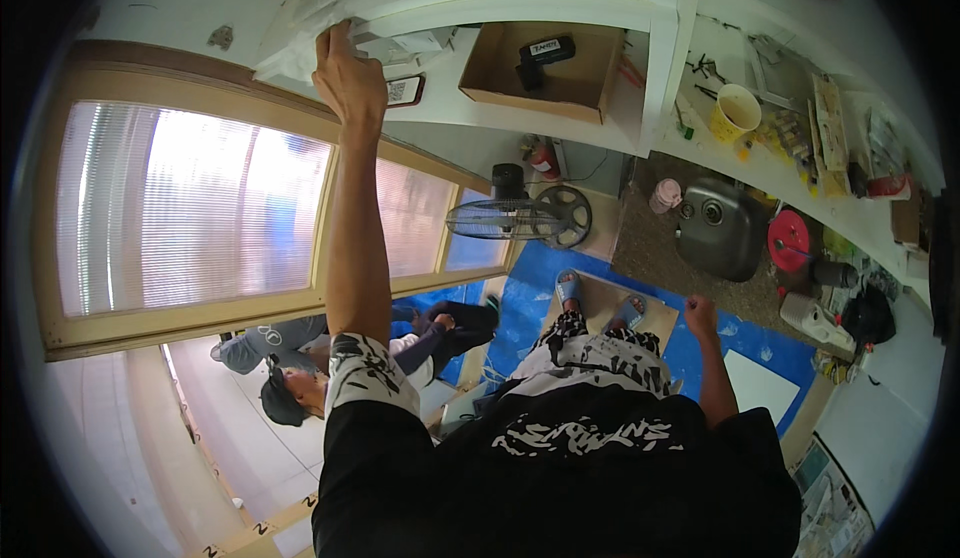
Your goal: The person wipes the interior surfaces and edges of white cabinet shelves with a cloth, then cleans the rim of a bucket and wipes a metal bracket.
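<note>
My left hand (350, 83) is raised at the upper left, at the end of the white shelf frame (470, 13). Its fingers are bent and pressed together against the white edge; whatever lies between them is hidden. Just right of its wrist, a phone-sized card with a square code (405, 91) rests on the lower white shelf. An open cardboard box (590, 98) stands farther right there, holding a small black case (547, 50). My right hand (700, 310) hangs low by my side, closed in a fist, with nothing seen in it and touching nothing.
A person in a dark cap (284, 396) is low at my left, beside the framed ribbed-glass panels (220, 208). A standing fan (505, 220) is ahead. To the right are a metal sink (722, 243), a red lid (790, 238) and a yellow cup (736, 114). Blue sheeting (535, 270) covers the floor.
</note>
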Motion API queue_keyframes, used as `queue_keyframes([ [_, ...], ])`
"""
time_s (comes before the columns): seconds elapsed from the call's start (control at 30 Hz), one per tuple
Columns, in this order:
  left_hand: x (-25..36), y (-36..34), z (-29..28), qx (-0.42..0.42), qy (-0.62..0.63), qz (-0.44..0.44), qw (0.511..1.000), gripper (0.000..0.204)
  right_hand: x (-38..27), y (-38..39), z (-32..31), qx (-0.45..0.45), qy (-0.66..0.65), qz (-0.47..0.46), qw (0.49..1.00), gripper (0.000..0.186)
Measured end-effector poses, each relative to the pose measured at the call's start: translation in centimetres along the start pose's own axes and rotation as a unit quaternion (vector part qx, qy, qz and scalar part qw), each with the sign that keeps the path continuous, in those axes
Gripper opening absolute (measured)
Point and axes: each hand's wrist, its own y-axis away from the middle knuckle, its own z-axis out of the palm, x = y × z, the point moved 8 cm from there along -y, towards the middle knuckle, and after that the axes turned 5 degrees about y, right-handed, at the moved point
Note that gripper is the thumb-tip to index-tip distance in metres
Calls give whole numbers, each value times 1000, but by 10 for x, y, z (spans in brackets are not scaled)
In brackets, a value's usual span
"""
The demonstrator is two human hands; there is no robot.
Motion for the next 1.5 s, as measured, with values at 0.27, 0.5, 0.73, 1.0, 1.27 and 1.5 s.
queue_keyframes([
  [0.27, 79, 7, 28, -3, -48, 65, 997, 49, 14, -6, 37, -89, 46, -43, 994, 13],
  [0.5, -17, -3, -3, 22, -16, 12, 1000, 46, -19, -21, 4, 8, -7, -67, 998, 12],
  [0.73, 123, 27, 21, 17, 6, 88, 996, 55, -9, -6, 7, -82, 73, -24, 994, 12],
  [1.0, -38, -7, -13, 61, -27, -42, 997, 47, -24, -29, -4, -5, 1, -111, 994, 15],
  [1.27, 109, 25, 24, 44, 36, 79, 995, 48, 16, -34, 21, -135, 118, -60, 982, 16],
  [1.5, -57, -4, -6, 45, -85, -25, 995, 43, -67, -27, -42, -17, -18, -79, 997, 18],
])
